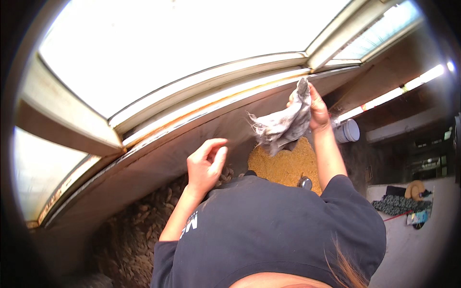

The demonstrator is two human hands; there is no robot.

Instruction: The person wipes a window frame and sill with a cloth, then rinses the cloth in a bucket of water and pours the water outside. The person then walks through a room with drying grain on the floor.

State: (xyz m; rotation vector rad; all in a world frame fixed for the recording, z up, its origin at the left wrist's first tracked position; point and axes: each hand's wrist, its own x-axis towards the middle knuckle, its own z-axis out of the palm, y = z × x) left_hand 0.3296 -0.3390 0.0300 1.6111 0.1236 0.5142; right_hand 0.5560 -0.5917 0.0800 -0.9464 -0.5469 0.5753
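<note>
A worn grey-and-white cloth rag (284, 124) with frayed edges hangs from my right hand (318, 111), which grips it near one end, in front of the window sill. To the left, my left hand (205, 163) is raised near the wall below the window. Its fingers are loosely curled, with the thumb apart from them and nothing held. Beneath the rag spreads a heap of yellow grain (281, 165), which looks like corn kernels. A small round metallic object (305, 183) shows at the near side of the grain, partly hidden by my shirt.
A bright window with a pale frame (212, 86) and a rusty, dirty sill (216, 104) runs across the front. Brown cob-like pieces (144, 223) cover the floor at left. A white bucket (347, 130) stands beyond my right forearm. Clothing (396, 205) lies on a pale surface at right.
</note>
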